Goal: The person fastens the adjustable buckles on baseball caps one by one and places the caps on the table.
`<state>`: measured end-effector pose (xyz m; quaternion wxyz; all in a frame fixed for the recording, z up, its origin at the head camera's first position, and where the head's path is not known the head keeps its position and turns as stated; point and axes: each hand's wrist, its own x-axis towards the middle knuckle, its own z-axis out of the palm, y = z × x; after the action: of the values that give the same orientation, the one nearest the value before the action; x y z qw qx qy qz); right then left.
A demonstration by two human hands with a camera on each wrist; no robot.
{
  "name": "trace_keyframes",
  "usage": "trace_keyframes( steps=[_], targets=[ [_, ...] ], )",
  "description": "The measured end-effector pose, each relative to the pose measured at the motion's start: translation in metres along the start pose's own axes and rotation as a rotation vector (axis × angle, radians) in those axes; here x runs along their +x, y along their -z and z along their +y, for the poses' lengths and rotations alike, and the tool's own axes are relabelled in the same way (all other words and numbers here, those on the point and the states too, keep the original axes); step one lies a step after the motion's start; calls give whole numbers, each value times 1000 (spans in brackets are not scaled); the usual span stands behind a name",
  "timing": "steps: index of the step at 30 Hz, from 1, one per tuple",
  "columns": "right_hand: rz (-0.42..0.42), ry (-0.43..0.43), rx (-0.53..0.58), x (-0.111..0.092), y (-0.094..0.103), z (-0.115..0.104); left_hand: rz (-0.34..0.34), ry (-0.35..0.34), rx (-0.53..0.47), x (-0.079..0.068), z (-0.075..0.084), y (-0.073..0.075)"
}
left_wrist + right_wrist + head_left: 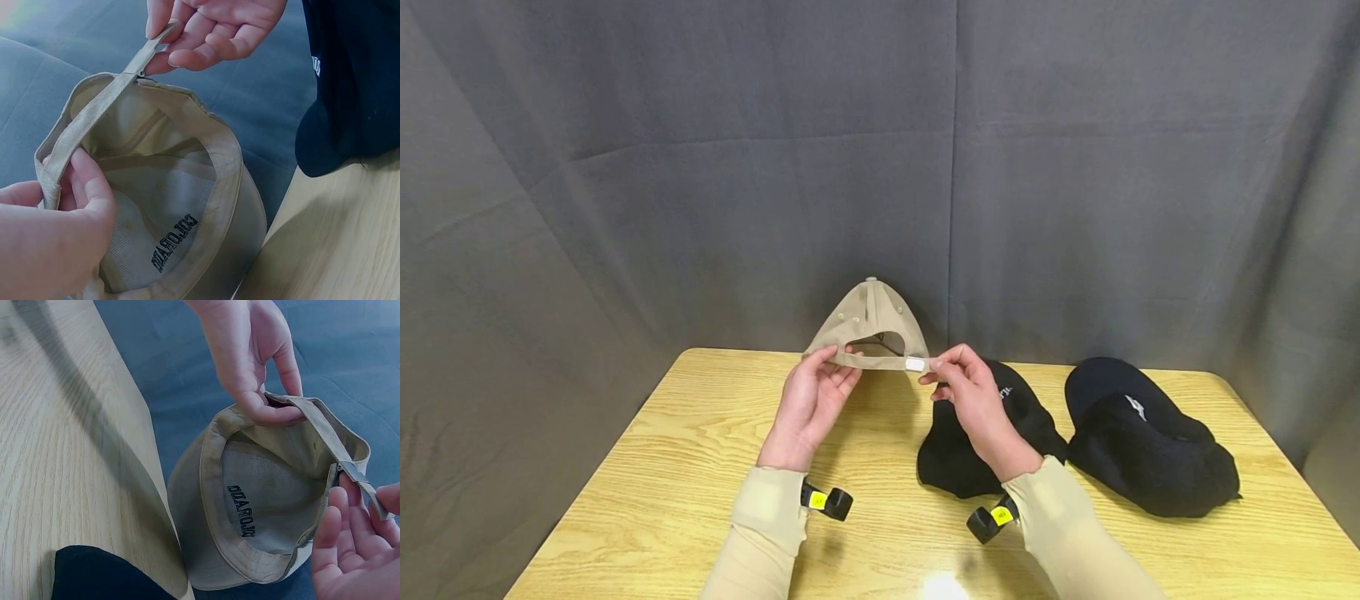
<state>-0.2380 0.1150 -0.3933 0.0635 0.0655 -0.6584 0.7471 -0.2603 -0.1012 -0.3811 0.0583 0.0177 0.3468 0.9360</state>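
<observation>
Both hands hold a beige baseball cap above the far part of the table, its back opening toward me. My left hand grips the lower left edge where the strap joins, thumb outside and fingers inside, as the left wrist view shows. My right hand pinches the loose end of the strap between thumb and forefinger, just past the metal buckle. The other right fingers sit loosely under the strap. Dark stitched lettering shows inside the cap's front.
A black cap lies on the wooden table, partly behind my right hand and wrist. Farther right rests a dark cap with a white mark. A grey curtain hangs behind the table.
</observation>
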Motion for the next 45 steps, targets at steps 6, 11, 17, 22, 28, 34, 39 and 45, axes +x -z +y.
trace_keyframes(
  steps=[6,11,17,22,28,34,39,45],
  targets=[
    [-4,1,-3,-1,1,2,1,6,-19,1,-2,1],
    [-6,-1,4,-1,1,2,4,4,-27,0,-2,0],
    [-12,-13,22,-1,0,3,6,8,-34,0,-2,0],
    [-15,-24,34,-2,-3,4,13,14,-30,-1,-2,0],
    [-19,-78,18,-4,-6,7,2,3,-41,-1,-2,-1],
    [-14,-132,-15,-4,-7,11,-10,-3,-74,-1,-2,-2],
    [-67,-225,1,-7,-11,16,-4,5,-81,-2,-1,-5],
    [-216,-315,6,-11,-19,25,-8,11,-82,-3,-2,-8]
  ],
)
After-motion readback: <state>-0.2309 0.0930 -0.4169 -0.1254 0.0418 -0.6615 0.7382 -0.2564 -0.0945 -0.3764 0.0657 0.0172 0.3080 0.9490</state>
